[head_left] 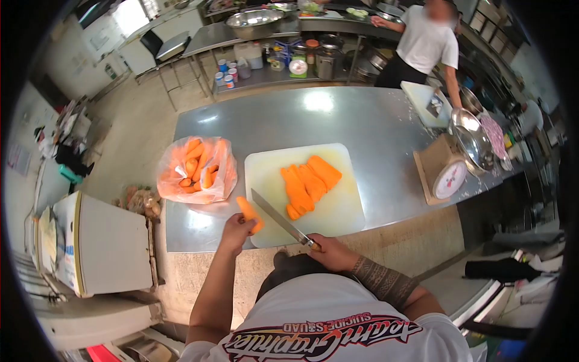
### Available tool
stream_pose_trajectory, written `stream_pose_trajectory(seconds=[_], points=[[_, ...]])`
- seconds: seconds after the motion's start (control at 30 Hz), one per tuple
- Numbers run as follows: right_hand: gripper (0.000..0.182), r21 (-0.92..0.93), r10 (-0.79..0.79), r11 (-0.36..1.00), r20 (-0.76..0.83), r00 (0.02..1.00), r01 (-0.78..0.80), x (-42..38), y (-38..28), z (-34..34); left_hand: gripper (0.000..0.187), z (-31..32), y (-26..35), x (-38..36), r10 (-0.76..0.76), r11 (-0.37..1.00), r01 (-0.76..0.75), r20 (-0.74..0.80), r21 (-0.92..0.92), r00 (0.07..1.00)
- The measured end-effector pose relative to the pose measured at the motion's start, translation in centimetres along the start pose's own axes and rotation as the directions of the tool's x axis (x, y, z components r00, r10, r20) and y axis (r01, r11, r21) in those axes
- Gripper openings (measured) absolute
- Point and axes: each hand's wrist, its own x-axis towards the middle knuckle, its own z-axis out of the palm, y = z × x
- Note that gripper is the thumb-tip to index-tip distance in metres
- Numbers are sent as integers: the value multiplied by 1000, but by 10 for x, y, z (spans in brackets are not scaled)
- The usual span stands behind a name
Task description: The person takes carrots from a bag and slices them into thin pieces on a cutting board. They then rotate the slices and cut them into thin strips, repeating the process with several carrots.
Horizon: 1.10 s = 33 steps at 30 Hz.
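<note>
My left hand (237, 231) is closed round the lower end of a carrot (246, 209) at the left edge of a white cutting board (259, 166). In my right hand (330, 250) is the handle of a kitchen knife (278, 218), its long blade lying slantwise over the board and pointing up and left toward the carrot. Sliced carrots (307, 183) lie in overlapping rows on the board's middle and right. Left of the board stands a clear plastic bag (228, 181) full of whole carrots (192, 165).
The steel table (217, 123) carries a dial scale (438, 172) and a metal bowl (472, 140) at right. Across the table, a person (425, 42) in a white shirt touches that bowl. A white fridge-like cabinet (111, 244) stands at left. A back counter holds a large basin (256, 19).
</note>
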Motion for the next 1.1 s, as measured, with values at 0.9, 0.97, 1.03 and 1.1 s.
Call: stream_pose_trajectory(seconds=[0.9, 0.97, 1.03, 1.1], points=[[39, -324, 63, 941, -124, 990, -100, 19, -24, 26, 69, 42, -22, 16, 120, 975, -87, -159, 202, 980], [39, -328, 107, 933, -132, 985, -145, 22, -33, 31, 70, 46, -20, 15, 114, 978, -93, -104, 185, 988], [38, -307, 124, 935, -187, 975, -178, 29, -31, 33, 69, 47, -23, 19, 134, 965, -107, -101, 238, 986], [39, -267, 128, 944, -241, 962, -193, 32, -31, 29, 69, 52, -20, 19, 225, 920, -172, -116, 351, 967]])
